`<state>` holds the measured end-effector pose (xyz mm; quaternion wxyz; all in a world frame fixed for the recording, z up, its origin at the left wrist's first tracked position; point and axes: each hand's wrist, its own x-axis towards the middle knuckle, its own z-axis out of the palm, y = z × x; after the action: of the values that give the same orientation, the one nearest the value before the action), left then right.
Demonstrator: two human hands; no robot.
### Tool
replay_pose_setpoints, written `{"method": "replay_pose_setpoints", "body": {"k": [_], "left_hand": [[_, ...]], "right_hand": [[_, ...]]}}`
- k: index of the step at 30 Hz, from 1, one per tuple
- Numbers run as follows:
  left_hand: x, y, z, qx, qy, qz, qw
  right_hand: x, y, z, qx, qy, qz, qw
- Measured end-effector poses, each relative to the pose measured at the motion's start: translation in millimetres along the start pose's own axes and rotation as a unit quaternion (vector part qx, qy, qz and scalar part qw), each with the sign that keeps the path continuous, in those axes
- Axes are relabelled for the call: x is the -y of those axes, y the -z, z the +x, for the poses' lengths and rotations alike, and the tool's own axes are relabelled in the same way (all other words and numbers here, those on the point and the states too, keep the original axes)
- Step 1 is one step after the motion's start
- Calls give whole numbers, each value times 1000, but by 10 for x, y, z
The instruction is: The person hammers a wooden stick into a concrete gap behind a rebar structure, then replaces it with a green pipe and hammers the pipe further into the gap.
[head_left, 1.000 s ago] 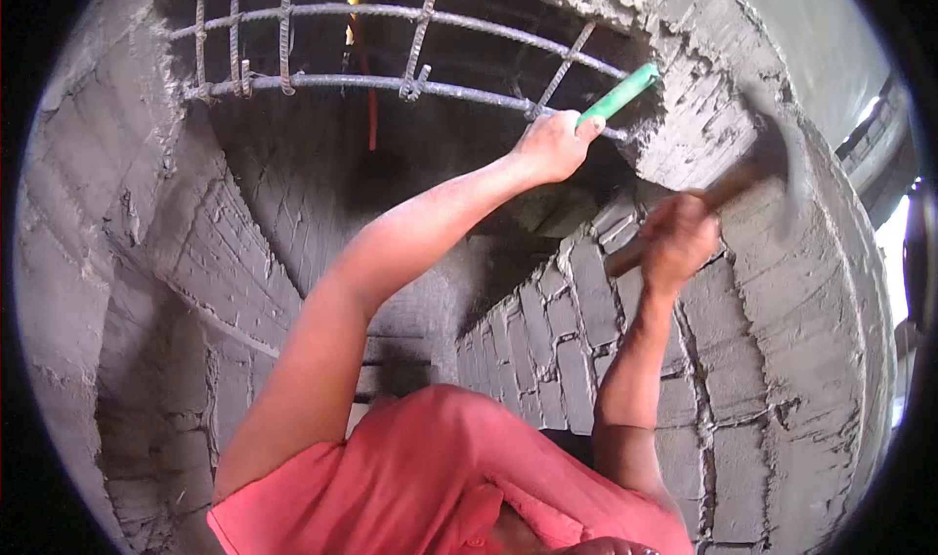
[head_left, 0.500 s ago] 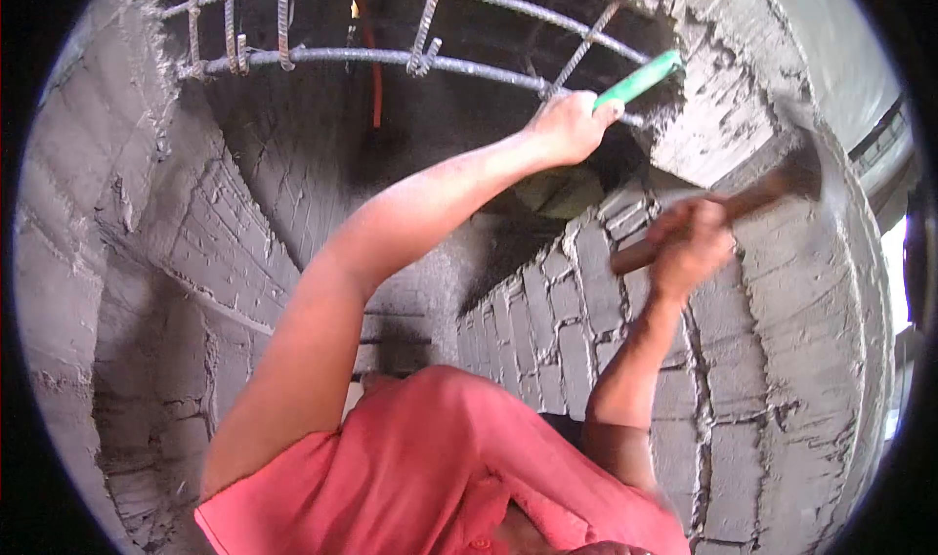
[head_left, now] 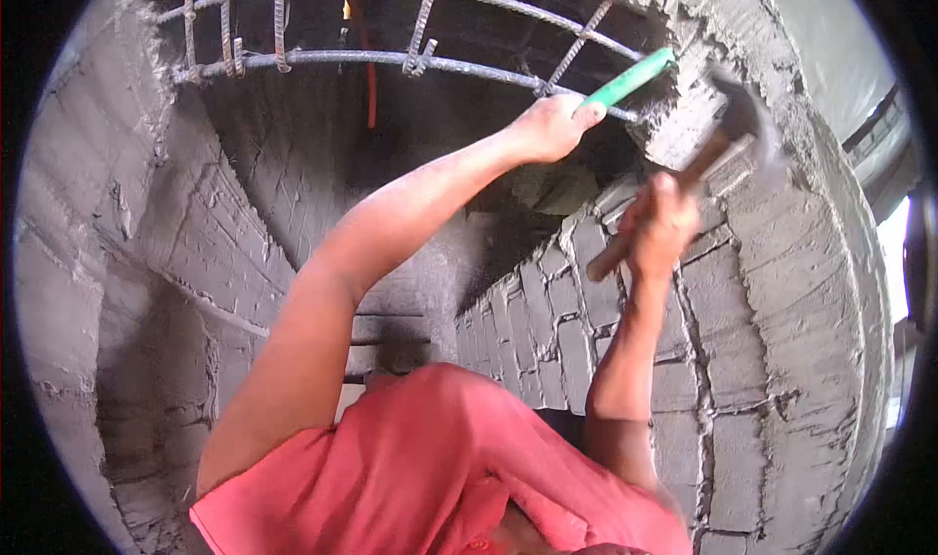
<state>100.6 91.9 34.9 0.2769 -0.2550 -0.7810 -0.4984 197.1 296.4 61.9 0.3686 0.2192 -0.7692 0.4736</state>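
Observation:
My left hand [head_left: 555, 128] is wrapped round the lower end of a green rod-like tool [head_left: 630, 78], whose far end meets the rough concrete edge [head_left: 684, 115] beside the rebar. My right hand [head_left: 662, 225] grips the wooden handle of a hammer [head_left: 715, 154]. The hammer's head is raised to the right of the green tool, apart from it and blurred by motion. Curved steel bars [head_left: 362, 57] with short cross bars run across the opening, just above my left hand.
A grey brick wall [head_left: 723, 360] with rough mortar joints rises at the right. At the left stands a mortar-covered wall [head_left: 59, 262]. A red strip [head_left: 371, 96] hangs behind the bars in the dark opening.
The hammer and my right hand have moved left, and the hammer's head is closer to the green tool. My left hand has shifted slightly left with the green tool still held.

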Motion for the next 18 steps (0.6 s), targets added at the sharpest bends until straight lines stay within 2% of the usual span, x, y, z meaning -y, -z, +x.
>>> {"method": "replay_pose_setpoints", "body": {"k": [1, 2, 3, 4, 5, 6, 7, 8, 10, 11, 12, 13, 14, 15, 17, 18], "left_hand": [[51, -72, -92, 0, -7, -10, 1000], [3, -81, -113, 18, 36, -29, 999], [-39, -35, -120, 63, 98, -87, 989], [-61, 42, -128, 105, 134, -172, 970], [-64, 71, -158, 147, 172, -256, 940], [-66, 61, -171, 145, 173, -259, 939], [-59, 60, -158, 157, 186, -279, 929], [-52, 65, -157, 170, 200, -299, 917], [-69, 58, -189, 158, 187, -289, 925], [-100, 63, -177, 149, 169, -277, 934], [-102, 54, -178, 145, 169, -266, 938], [-132, 28, -193, 144, 166, -268, 938], [-163, 12, -239, 126, 168, -237, 949], [-181, 77, -180, 101, 162, -198, 962], [-148, 42, -256, 143, 171, -221, 950], [-145, 5, -239, 123, 167, -163, 965]], "right_hand": [[169, 136, -111, 22, -23, 84, 996], [289, 229, -45, -102, 18, 57, 993], [341, 535, 76, -156, 107, 53, 980], [636, 702, 162, -191, 191, 103, 957], [708, 1216, 380, -49, 303, 294, 905], [817, 1753, 478, -155, 369, 100, 911], [1028, 1980, 564, -160, 410, 316, 841], [936, 1960, 616, -157, 410, 318, 841], [512, 1737, 602, -312, 431, 294, 794], [-395, 989, 468, -263, 333, 229, 876], [-477, 298, 273, -105, 135, 127, 977], [-407, -228, 38, 63, -75, 12, 995], [-413, -364, -136, 39, -88, 18, 995], [-119, -252, -228, 50, -174, 125, 976], [220, -1, -194, 4, -34, 92, 995], [-504, 392, -128, -103, 233, -186, 949]]}}
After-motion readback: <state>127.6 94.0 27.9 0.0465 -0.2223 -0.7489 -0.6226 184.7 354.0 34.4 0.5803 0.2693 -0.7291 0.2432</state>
